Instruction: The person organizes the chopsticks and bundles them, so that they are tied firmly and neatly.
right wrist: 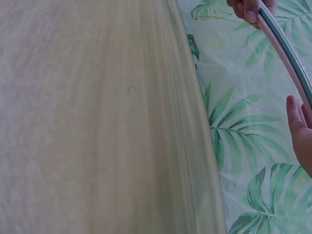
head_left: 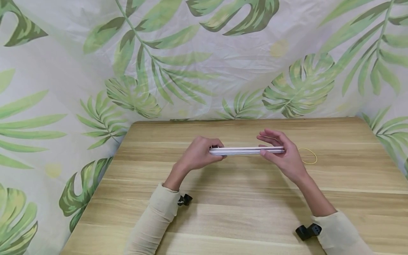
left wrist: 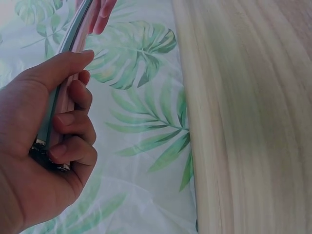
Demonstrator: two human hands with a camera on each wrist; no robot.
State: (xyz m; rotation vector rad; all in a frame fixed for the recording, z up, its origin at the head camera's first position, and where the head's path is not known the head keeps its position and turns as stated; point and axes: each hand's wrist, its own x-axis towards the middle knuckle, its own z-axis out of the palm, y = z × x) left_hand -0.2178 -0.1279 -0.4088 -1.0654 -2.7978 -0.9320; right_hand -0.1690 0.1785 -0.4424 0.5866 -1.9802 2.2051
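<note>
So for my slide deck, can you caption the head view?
Both hands, left hand and right hand, hold a bundle of white sticks above a wooden table.

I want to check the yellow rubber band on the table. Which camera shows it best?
The head view: the rubber band lies whole on the wooden table, just beyond the right hand. Neither wrist view shows it, only table edge, leaf-print cloth and the held bundle.

Both hands hold a thin white bundle of sticks (head_left: 247, 151) up above the wooden table (head_left: 242, 212). Under the hands and toward the person the tabletop is bare, so a hand can move there. Just past the right hand (head_left: 283, 156) lies a yellow rubber band (head_left: 307, 156). Behind the hands the leaf-print cloth (head_left: 204, 63) closes things off.
</note>
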